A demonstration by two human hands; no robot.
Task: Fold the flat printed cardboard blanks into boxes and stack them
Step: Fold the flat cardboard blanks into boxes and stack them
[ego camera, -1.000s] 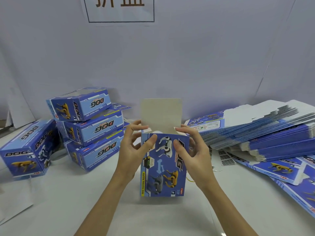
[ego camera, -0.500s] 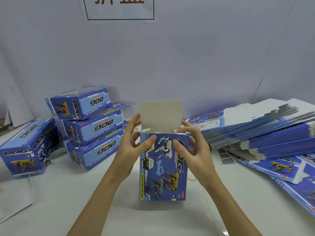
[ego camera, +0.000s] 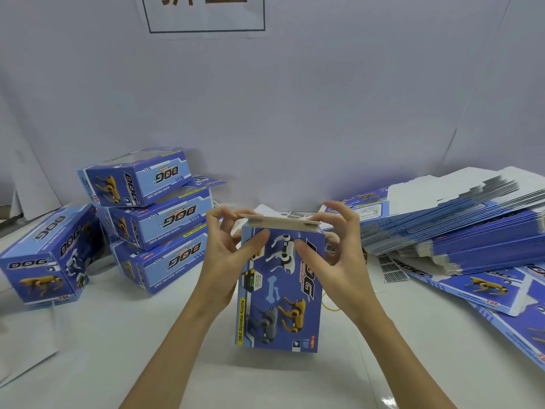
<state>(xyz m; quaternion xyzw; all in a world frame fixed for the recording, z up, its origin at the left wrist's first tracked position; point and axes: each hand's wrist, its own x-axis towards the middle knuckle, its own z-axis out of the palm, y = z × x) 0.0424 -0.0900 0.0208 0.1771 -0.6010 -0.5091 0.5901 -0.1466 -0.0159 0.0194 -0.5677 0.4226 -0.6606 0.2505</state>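
I have the box (ego camera: 280,287) standing upright on the bench (ego camera: 103,335) between my two hands, its printed face toward me. It looks like thin printed card: light, hollow, stiff along the creases but easy to dent on the panels, so I judge the upper corners the right place to hold it. My left hand (ego camera: 228,255) grips the upper left edge, thumb on the front. My right hand (ego camera: 327,255) does the same on the upper right, its fingers reaching over the top flap (ego camera: 280,221). That flap stood straight up half a second ago; now it is folded down almost flat over the opening. Finished boxes (ego camera: 153,219) are stacked at left, and flat blanks (ego camera: 460,231) are piled at right.
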